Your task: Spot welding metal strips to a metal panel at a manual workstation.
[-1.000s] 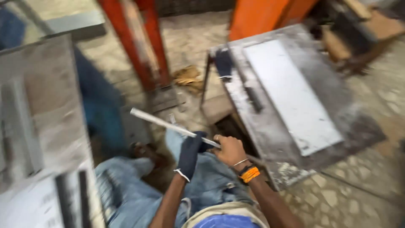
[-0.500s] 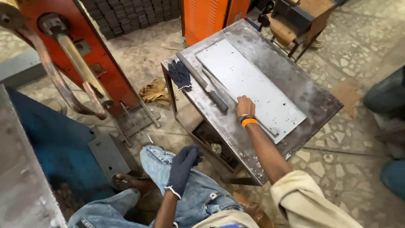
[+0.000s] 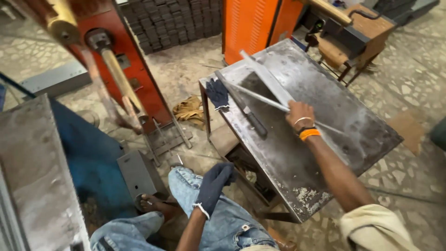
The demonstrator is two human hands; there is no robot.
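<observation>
Since half a second ago, your right hand (image 3: 299, 116) has been lifting the flat metal sheet (image 3: 269, 79) off the table (image 3: 325, 88): then the plate was lying flat on the top, and now it is standing tilted up on its near edge, seen almost edge-on, with the bare steel top showing behind it. Your right grip is clamping on the sheet's lower end, fingers curled over it, an orange band (image 3: 309, 134) on the wrist. A thin metal rod (image 3: 260, 96) is lying across the table just under that hand. Your left hand (image 3: 214, 181), in a dark blue glove, has stayed resting on your jeans-covered knee, fingers loosely bent and holding nothing.

A second dark glove (image 3: 217, 93) is lying at the table's left edge, beside a long dark tool with a black handle (image 3: 246, 114). Below the top, an open shelf (image 3: 246, 169) is holding small dark parts, too dim to tell apart.

The table is worn grey steel with flaking paint at its near corner. Around you, a red machine with brass-coloured arms (image 3: 116, 69) is standing to the left, an orange cabinet (image 3: 253, 28) behind the table, a tan rag (image 3: 188, 109) on the mottled stone floor (image 3: 418, 79), and a wooden bench (image 3: 353, 32) at the far right.
</observation>
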